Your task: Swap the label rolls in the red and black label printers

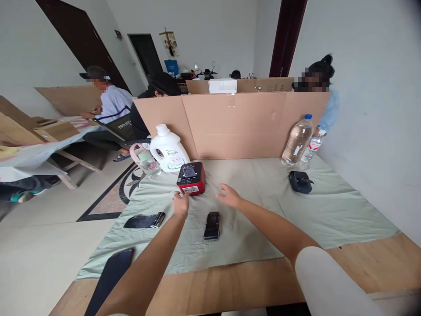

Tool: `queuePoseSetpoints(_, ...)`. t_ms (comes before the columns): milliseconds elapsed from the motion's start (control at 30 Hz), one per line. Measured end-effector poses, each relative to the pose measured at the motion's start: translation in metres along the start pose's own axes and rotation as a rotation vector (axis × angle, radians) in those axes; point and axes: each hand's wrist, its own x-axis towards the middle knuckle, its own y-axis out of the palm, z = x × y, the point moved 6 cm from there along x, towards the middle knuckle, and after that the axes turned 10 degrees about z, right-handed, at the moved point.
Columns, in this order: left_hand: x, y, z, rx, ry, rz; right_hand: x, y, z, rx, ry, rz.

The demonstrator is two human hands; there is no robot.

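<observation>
A red device with a black top (191, 177) stands on the cloth in front of me, with a white label on its front side. My left hand (181, 204) is at its lower front-left corner, fingers curled against it and partly hidden. To the right of the device, my right hand (230, 196) is held in the air with its fingers apart and nothing in them. Nearer to me, between my forearms, lies a flat black item wrapped in shiny film (212, 225). A roll of black film (158, 220), partly unrolled, is left of my left hand.
A white detergent jug (169, 149) and a clear pink-handled container (148, 162) stand back left. Two water bottles (297, 140) and a small black case (300, 181) are at right. A cardboard screen (237, 127) closes the back. A dark flat object (113, 276) lies front left. Several people sit beyond.
</observation>
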Motion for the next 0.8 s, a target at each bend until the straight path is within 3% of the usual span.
queuePoseSetpoints(100, -0.046, 0.024, 0.008, 0.139, 0.060, 0.162, -0.051, -0.069, -0.033, -0.286, 0.046, -0.276)
queuePoseSetpoints(167, -0.078, 0.038, 0.008, 0.225, 0.203, 0.262, -0.085, -0.122, -0.056, -0.447, 0.105, -0.488)
queuePoseSetpoints(300, -0.138, 0.049, 0.007, 0.482, 0.454, 0.277, -0.146, -0.216, -0.103, -0.653, 0.424, -0.826)
queuePoseSetpoints(367, -0.165, 0.052, 0.004, 0.589, 0.558, 0.268, -0.167, -0.246, -0.126, -0.643, 0.614, -0.880)
queuePoseSetpoints(433, -0.192, 0.057, -0.001, 0.659, 0.675, 0.280, -0.180, -0.261, -0.148, -0.549, 0.770, -0.829)
queuePoseSetpoints(533, -0.218, 0.063, -0.006, 0.705, 0.768, 0.337, -0.184, -0.263, -0.169, -0.421, 0.861, -0.694)
queuePoseSetpoints(667, -0.216, 0.060, 0.000, 0.681, 0.643, 0.387, -0.186, -0.260, -0.169, -0.384, 0.901, -0.681)
queuePoseSetpoints(800, -0.201, 0.048, 0.004, 0.673, 0.526, 0.352, -0.190, -0.249, -0.147, -0.276, 0.872, -0.729)
